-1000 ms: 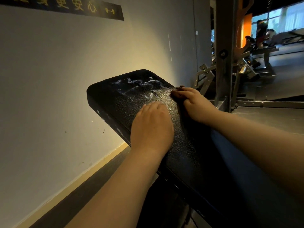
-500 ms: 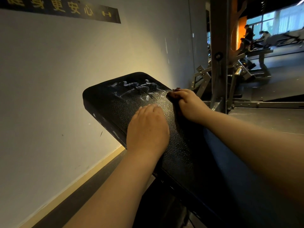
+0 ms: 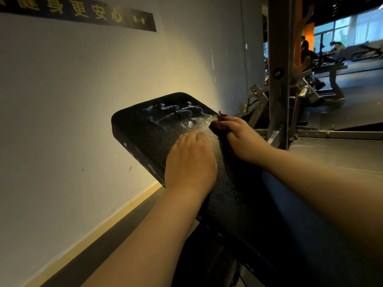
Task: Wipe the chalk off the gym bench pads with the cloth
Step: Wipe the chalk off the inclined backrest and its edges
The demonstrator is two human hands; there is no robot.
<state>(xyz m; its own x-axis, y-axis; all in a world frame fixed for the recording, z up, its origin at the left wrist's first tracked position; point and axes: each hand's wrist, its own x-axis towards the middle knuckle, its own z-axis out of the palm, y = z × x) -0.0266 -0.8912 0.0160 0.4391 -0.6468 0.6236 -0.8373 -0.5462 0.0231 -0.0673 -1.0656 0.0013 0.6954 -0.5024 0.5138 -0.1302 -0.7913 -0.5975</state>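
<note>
Nearest, left hand [image 3: 190,162] is lying flat, fingers loose, bracing on the pad [image 3: 136,129]; right hand [image 3: 243,139] is clutching the dark cloth [image 3: 217,124] at the pad's right edge. Chalk [image 3: 174,112] is sitting just beyond, toward the far end. Risk: bunched cloth is covering little, so a stroke may be smearing streaks or missing the far corner.

The black, pebble-textured padded gym bench [image 3: 145,131] carried white chalk marks [image 3: 176,111] smeared across its rounded far end. A dark brown crumpled cloth [image 3: 216,125] lay at the chalk's near edge, gripped by the right hand [image 3: 242,137]. The left hand [image 3: 190,162] rested flat on the pad just beside it.
</note>
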